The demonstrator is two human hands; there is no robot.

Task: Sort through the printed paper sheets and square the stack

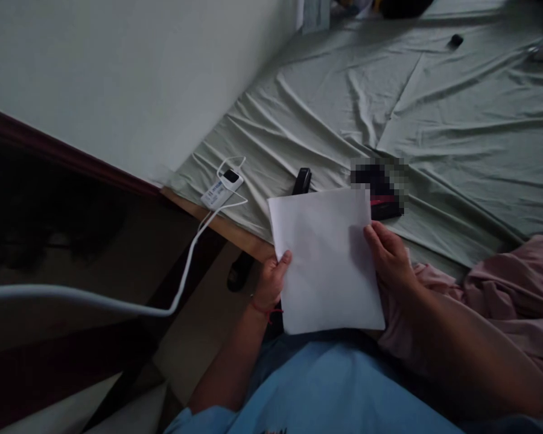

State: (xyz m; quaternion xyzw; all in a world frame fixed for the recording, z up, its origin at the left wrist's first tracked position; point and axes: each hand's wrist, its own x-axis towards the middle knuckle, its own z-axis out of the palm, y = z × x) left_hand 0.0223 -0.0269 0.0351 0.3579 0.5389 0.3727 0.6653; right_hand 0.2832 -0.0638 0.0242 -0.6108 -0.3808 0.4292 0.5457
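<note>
Head view: left hand (271,278) and right hand (389,253) grip a white paper (326,259) by its side edges above the bed (457,132). Risk: uneven squeeze could crease the sheet.

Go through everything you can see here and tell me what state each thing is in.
White paper: flat, unfolded, held up in both hands.
Left hand: gripping the paper's left edge.
Right hand: gripping the paper's right edge.
Stapler: closed, lying on the sheet.
Bedsheet: spread out, wrinkled.
Power bank: white cable plugged in.
Pink cloth: crumpled.
</note>
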